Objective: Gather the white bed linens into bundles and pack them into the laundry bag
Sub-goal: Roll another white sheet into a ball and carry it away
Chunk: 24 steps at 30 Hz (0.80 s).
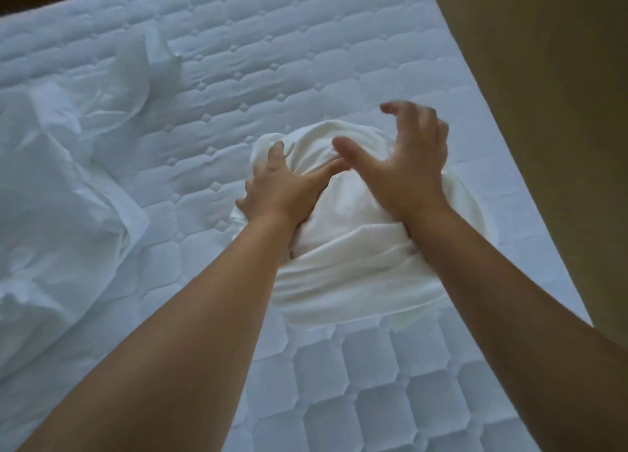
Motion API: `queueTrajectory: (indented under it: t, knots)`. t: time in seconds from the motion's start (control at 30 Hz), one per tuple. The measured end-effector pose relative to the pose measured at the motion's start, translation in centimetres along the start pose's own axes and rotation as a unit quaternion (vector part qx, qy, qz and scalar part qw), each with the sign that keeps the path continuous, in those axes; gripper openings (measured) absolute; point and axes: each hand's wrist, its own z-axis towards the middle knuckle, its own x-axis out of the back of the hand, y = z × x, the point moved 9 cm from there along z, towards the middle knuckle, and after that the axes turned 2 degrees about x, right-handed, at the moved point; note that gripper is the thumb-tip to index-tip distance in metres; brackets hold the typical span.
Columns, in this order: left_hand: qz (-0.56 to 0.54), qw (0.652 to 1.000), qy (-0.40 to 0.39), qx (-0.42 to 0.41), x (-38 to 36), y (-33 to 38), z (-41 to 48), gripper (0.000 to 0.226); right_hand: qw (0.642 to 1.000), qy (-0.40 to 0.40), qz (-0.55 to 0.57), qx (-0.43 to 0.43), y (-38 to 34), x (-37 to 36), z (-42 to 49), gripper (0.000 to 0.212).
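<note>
Your two bare forearms enter from the bottom edge, reaching over the quilted mattress (356,383). Your left hand (282,186) presses flat on the cream-white bundle (350,247), fingers spread and dug into its folds. Your right hand (404,159) is above the bundle's far right part, fingers spread and curled, gripping nothing; whether the palm touches the cloth cannot be told. The bundle sits on the mattress near its right edge. A loose white sheet (57,179) lies crumpled at left, well apart from the bundle. Tan floor (543,111) lies right of the mattress.
</note>
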Motion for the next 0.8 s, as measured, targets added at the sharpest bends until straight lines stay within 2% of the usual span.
queueTrajectory:
  t: [0.07,0.1,0.17,0.27,0.33,0.4,0.6,0.7,0.73,0.8]
  knots:
    - [-0.012,1.000,0.005,0.006,0.1,-0.3,0.2,0.126,0.984,-0.103,-0.131,-0.058,1.0,-0.6,-3.0,0.106]
    - [-0.016,1.000,0.007,0.007,0.1,-0.4,0.3,0.124,0.973,-0.140,-0.159,-0.092,1.7,-0.8,-3.9,0.111]
    - [-0.036,0.999,-0.006,0.008,-0.2,-0.7,0.6,0.124,0.962,-0.170,-0.173,-0.122,1.9,-0.8,-4.4,0.118]
    - [-0.086,0.994,-0.064,0.002,-0.7,-1.9,1.2,0.137,0.939,-0.252,-0.194,-0.132,2.7,-1.0,-4.3,0.127]
    - [-0.105,0.989,-0.103,-0.011,-1.1,-2.3,1.5,0.142,0.927,-0.305,-0.167,-0.142,3.8,-1.2,-4.6,0.133]
    - [-0.107,0.986,-0.127,-0.025,-1.5,-2.5,1.8,0.143,0.927,-0.324,-0.132,-0.137,4.6,-1.5,-4.5,0.134]
    - [-0.105,0.986,-0.130,-0.009,-1.5,-2.6,2.9,0.143,0.953,-0.281,-0.002,-0.110,6.1,-2.9,-1.8,0.126]
    - [-0.161,0.976,-0.149,-0.011,-1.8,-3.1,2.9,0.142,0.979,-0.174,0.030,-0.104,7.1,-2.3,-1.8,0.112]
    - [-0.171,0.973,-0.152,-0.014,-1.8,-3.2,2.8,0.135,0.985,-0.135,0.024,-0.105,7.4,-2.0,-1.8,0.109]
    - [-0.192,0.968,-0.158,-0.035,-1.8,-3.1,2.3,0.099,0.988,-0.106,-0.011,-0.114,7.9,-2.0,-1.7,0.109]
